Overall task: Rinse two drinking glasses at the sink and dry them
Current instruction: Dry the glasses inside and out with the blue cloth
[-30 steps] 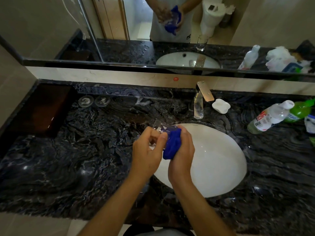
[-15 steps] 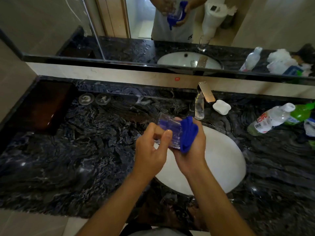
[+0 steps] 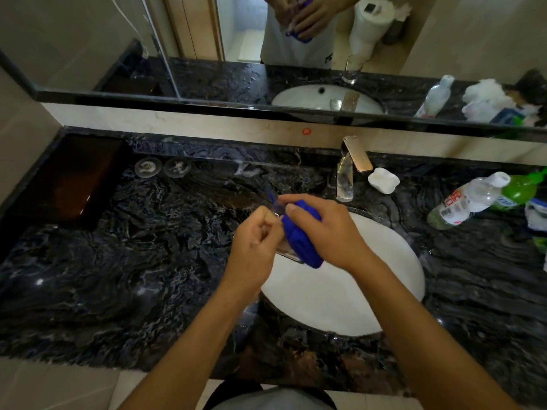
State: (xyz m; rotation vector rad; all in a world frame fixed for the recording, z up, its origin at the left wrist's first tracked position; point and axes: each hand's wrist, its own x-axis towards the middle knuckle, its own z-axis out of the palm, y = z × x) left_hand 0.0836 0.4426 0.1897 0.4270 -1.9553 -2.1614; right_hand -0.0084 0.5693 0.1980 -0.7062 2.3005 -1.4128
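Note:
My left hand (image 3: 257, 251) grips a clear drinking glass (image 3: 276, 207) above the left rim of the white sink basin (image 3: 349, 294). Most of the glass is hidden by my fingers and by a blue cloth (image 3: 302, 235). My right hand (image 3: 331, 232) presses that cloth against the glass from the right. A second clear glass (image 3: 344, 182) stands upright on the counter right beside the gold faucet (image 3: 356, 153).
The dark marble counter (image 3: 118, 276) carries two round coasters (image 3: 161, 167) at the back left, a white soap dish (image 3: 383, 180), and a clear bottle (image 3: 467, 201) and green bottle (image 3: 519, 190) lying at the right. A mirror (image 3: 266, 39) runs along the back wall.
My right hand has turned over, from cupping the glass underneath with the cloth to covering it from above. The glass shows less now. Both hands stay over the basin's left rim.

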